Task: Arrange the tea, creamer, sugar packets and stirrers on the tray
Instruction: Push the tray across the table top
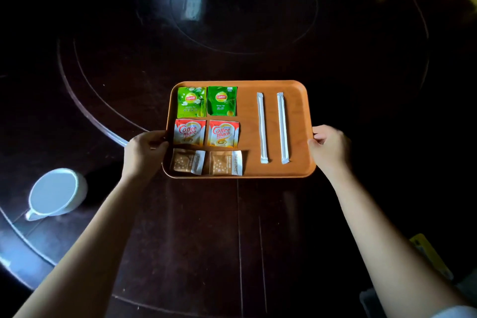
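An orange tray rests on a dark wooden table. On its left half lie two green tea packets at the back, two red-and-white creamer packets in the middle and two brown sugar packets at the front. Two white wrapped stirrers lie side by side on the right half. My left hand grips the tray's left edge. At the opposite edge my right hand holds the tray.
A white cup stands on the table at the front left. A round glass turntable lies behind the tray, with a small white object on it. A yellow item shows at the lower right.
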A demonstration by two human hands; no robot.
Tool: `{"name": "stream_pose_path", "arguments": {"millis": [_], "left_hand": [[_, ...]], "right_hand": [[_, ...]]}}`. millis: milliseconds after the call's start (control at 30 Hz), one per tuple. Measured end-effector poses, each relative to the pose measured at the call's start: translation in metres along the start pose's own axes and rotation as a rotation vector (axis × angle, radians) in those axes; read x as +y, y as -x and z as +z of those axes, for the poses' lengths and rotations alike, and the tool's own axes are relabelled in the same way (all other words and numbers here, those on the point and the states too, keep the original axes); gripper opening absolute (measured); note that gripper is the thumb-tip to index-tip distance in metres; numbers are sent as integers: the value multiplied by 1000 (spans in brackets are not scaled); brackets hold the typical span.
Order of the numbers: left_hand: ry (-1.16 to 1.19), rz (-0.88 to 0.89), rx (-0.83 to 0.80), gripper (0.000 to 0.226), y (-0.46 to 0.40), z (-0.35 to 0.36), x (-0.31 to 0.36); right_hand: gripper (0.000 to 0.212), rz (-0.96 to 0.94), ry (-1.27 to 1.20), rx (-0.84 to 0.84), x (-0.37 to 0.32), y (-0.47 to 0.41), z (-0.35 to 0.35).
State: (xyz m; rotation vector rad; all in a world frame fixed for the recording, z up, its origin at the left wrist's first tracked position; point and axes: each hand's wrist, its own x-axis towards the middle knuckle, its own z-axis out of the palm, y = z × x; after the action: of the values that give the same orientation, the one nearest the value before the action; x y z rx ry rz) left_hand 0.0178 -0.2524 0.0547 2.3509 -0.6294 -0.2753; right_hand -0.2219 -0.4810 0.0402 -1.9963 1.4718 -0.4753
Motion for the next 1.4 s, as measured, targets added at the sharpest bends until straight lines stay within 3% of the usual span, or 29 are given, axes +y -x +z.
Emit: {"name": "stream_pose_path", "arguments": {"millis": [800, 1033, 1200, 1400], "left_hand": [[-37, 27, 4, 27, -70, 28, -7], [-14, 26, 11, 27, -70, 29, -10], [2, -11, -47, 27, -72, 28, -8], [71, -115, -224, 29, -65, 14, -16]], "right_hand": [[24, 3, 54, -16, -13, -60, 41], [20, -93, 184, -18, -15, -59, 40], [19, -110, 275, -68, -17, -61, 36], [40, 15, 314, -124, -26, -45, 26]]}}
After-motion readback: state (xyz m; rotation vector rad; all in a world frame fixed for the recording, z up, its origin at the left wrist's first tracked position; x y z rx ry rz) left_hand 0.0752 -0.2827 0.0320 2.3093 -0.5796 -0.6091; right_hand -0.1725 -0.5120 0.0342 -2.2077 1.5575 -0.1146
